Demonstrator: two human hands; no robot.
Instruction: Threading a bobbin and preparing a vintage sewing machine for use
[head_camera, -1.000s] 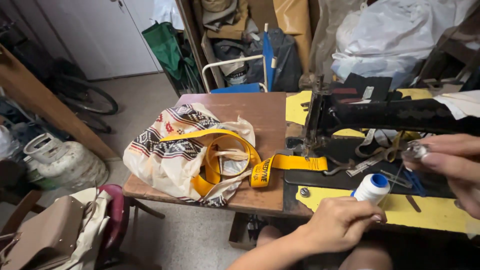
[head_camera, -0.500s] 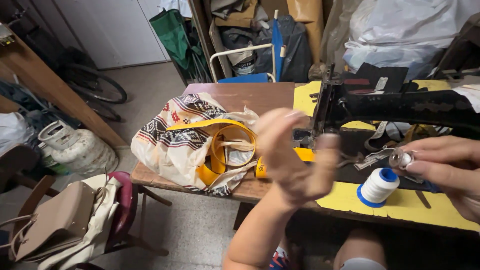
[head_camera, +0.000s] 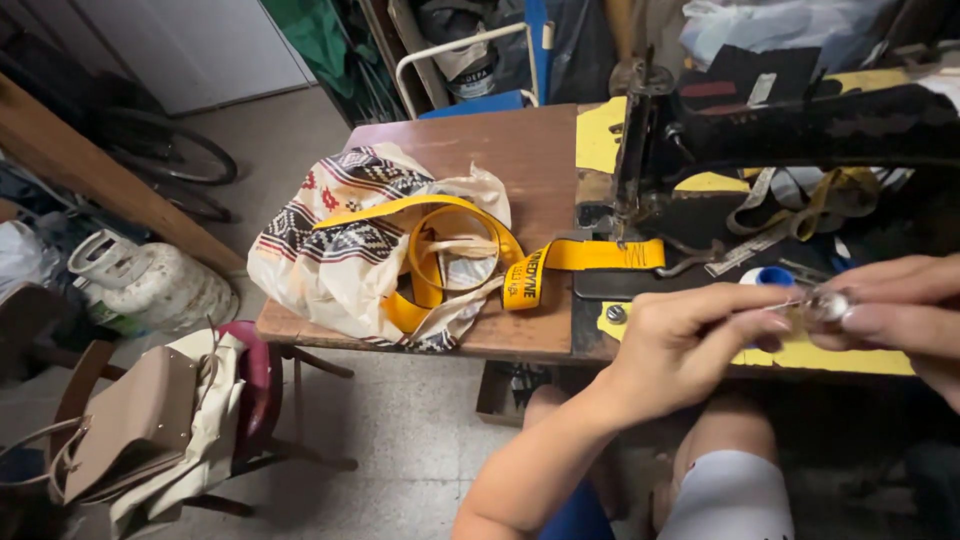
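Note:
My right hand (head_camera: 895, 310) pinches a small shiny metal bobbin (head_camera: 828, 304) at the right edge of the view. My left hand (head_camera: 690, 340) meets it from the left, fingertips pinched close to the bobbin, seemingly on a fine thread. Just behind both hands stands a white thread spool with a blue top (head_camera: 768, 277), mostly hidden. A black sewing machine (head_camera: 800, 125) stretches across the table above the hands. A yellow strap (head_camera: 590, 256) runs from under its needle to a patterned cloth bag (head_camera: 350, 250).
The wooden table (head_camera: 500, 150) carries yellow patches, scissors and tools (head_camera: 800, 210) under the machine arm. Left on the floor are a white gas cylinder (head_camera: 150, 285), a chair with a tan bag (head_camera: 140, 420) and a bicycle wheel (head_camera: 170, 155).
My left hand left the spool, swung across in front of the table, and now joins my right hand at the bobbin. The view has shifted closer to the table.

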